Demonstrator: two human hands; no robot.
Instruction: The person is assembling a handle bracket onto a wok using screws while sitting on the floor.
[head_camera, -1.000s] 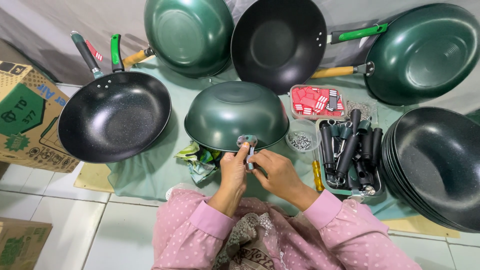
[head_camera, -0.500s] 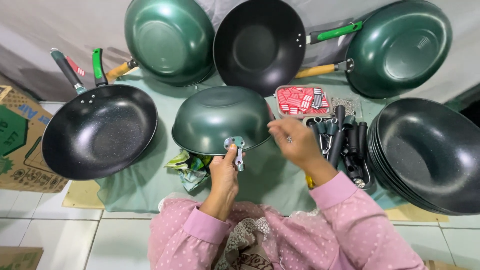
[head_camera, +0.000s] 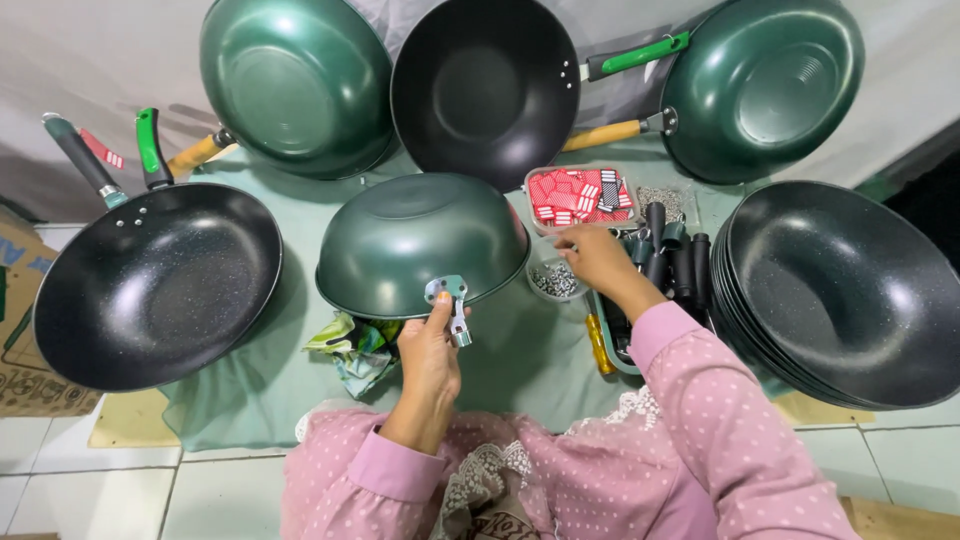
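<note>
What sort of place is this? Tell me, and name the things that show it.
Probably a small workshop where handles are fitted to cookware. A stack of handleless black pans sits beside a tray of loose black handles, and the left hand holds a metal bracket against an upturned green wok.

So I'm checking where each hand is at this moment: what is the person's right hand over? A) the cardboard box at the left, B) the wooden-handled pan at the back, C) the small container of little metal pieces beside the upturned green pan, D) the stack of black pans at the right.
C: the right hand hangs with fingers down over the small container of metal pieces, while the left hand holds the metal bracket at the rim of the upturned green pan.
</note>
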